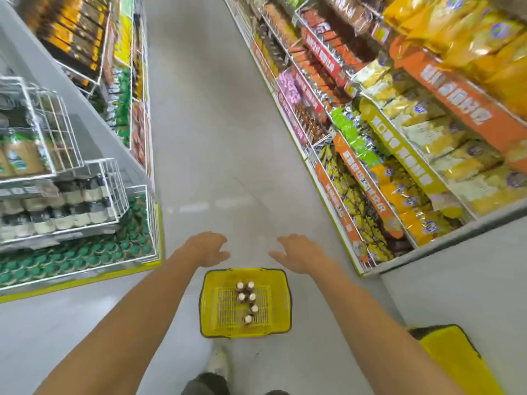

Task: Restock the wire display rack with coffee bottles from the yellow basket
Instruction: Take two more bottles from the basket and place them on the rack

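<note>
A yellow basket stands on the grey floor in front of my feet. Several coffee bottles with pale caps stand upright inside it, near its middle. The white wire display rack rises at the left in tiers, its shelves holding rows of bottles. My left hand and my right hand are stretched forward above the basket's far edge, palms down, fingers spread, each holding nothing.
Long shelves of snack bags line the right side of the aisle. A second yellow basket lies at the lower right. Green-capped bottles fill the rack's lowest tier. My shoe shows below the basket.
</note>
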`<state>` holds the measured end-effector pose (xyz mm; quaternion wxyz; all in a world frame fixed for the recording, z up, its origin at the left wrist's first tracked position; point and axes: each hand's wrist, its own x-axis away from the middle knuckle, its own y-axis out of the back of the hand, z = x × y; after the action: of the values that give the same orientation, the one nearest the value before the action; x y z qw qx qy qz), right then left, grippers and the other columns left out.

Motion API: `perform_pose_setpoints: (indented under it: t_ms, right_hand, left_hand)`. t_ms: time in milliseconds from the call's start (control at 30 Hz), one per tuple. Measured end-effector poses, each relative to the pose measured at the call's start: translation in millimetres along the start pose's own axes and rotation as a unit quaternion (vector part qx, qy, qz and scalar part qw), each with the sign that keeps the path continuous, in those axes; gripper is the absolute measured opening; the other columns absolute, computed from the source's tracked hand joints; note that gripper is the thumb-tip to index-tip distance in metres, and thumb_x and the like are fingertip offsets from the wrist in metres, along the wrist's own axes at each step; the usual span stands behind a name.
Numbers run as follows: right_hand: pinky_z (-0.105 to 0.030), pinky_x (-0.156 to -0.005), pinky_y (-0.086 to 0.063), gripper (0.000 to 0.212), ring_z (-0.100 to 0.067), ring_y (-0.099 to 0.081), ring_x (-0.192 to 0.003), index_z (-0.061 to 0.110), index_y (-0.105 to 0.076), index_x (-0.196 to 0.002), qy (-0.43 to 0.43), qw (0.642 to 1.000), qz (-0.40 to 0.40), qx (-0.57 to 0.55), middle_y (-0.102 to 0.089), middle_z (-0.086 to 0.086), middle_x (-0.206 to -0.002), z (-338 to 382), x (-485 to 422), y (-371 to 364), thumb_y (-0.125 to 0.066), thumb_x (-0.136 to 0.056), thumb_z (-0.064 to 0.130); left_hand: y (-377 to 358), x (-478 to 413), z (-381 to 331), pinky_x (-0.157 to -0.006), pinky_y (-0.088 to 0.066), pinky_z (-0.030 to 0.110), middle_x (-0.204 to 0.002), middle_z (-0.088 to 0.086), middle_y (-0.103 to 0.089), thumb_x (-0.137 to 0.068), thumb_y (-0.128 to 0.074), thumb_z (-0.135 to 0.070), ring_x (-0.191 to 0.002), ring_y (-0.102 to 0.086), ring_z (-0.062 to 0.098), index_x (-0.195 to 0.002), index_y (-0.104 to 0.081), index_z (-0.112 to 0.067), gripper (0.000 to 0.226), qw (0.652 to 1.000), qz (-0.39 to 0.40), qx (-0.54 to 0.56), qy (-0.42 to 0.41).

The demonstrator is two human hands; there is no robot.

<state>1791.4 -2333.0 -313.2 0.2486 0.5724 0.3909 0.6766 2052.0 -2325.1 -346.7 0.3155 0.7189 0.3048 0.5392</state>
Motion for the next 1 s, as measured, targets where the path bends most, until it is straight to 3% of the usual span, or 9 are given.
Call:
perform_pose_setpoints:
  t_ms: [267,367,467,567,800,1000]
  right_hand:
    - [-0.048,-0.115,-0.041,0.064,-0.034,-0.043,-0.146,0.018,-0.042,-0.156,0.061,0.994,0.092,-0.025,-0.047,-0.014,-0.157,-51.2,-98.0,-99.1,-0.039,-0.107,0.059]
    - [-0.047,-0.108,-0.047,0.059,-0.035,-0.051,-0.139,0.017,-0.053,-0.145,0.070,0.991,0.109,-0.021,-0.054,-0.013,-0.150,-68.8,-137.0,-171.5,-0.042,-0.106,0.059]
    - [-0.048,-0.110,-0.045,0.060,-0.037,-0.047,-0.142,0.016,-0.048,-0.151,0.070,0.989,0.131,-0.018,-0.050,-0.015,-0.154,-83.4,-175.5,-257.4,-0.041,-0.107,0.056]
    - [-0.051,-0.111,-0.044,0.064,-0.038,-0.045,-0.143,0.014,-0.043,-0.155,0.069,0.988,0.141,-0.010,-0.047,-0.017,-0.155,-93.3,-221.7,-343.3,-0.039,-0.107,0.057]
    - [-0.050,-0.106,-0.047,0.061,-0.038,-0.050,-0.138,0.015,-0.049,-0.150,0.091,0.987,0.132,-0.006,-0.053,-0.016,-0.150,-95.5,-323.6,-503.3,-0.042,-0.106,0.057]
    - [-0.049,-0.100,-0.049,0.062,-0.037,-0.051,-0.135,0.018,-0.045,-0.149,0.135,0.985,0.104,-0.017,-0.054,-0.015,-0.146,-93.1,-377.5,-586.2,-0.037,-0.105,0.061]
  left_hand:
    - [-115.7,-64.0,-0.3,-0.113,-0.041,0.042,-0.152,0.008,-0.051,-0.101,-0.048,-0.050,-0.141,-0.046,0.028,-0.149,-0.046,-0.017,0.059,0.993,0.061,0.048,0.085]
    - [-191.0,-103.5,-3.1,-0.117,-0.036,0.039,-0.157,0.008,-0.045,-0.101,-0.047,-0.053,-0.145,-0.041,0.028,-0.154,-0.040,-0.019,0.064,0.988,0.082,0.071,0.108]
    - [-275.1,-150.8,-0.2,-0.121,-0.030,0.038,-0.164,0.004,-0.036,-0.102,-0.045,-0.054,-0.150,-0.034,0.025,-0.158,-0.033,-0.021,0.067,0.985,0.098,0.087,0.113]
    - [-355.2,-206.0,8.0,-0.118,-0.035,0.040,-0.159,0.007,-0.042,-0.102,-0.047,-0.051,-0.147,-0.038,0.026,-0.155,-0.038,-0.017,0.064,0.984,0.092,0.111,0.106]
    - [-509.3,-303.4,32.6,-0.110,-0.042,0.041,-0.151,0.012,-0.052,-0.100,-0.050,-0.050,-0.139,-0.048,0.030,-0.148,-0.047,-0.013,0.061,0.978,0.086,0.152,0.113]
    - [-597.5,-353.9,28.2,-0.113,-0.040,0.038,-0.155,0.008,-0.050,-0.096,-0.055,-0.056,-0.142,-0.047,0.025,-0.152,-0.045,-0.016,0.069,0.970,0.058,0.217,0.090]
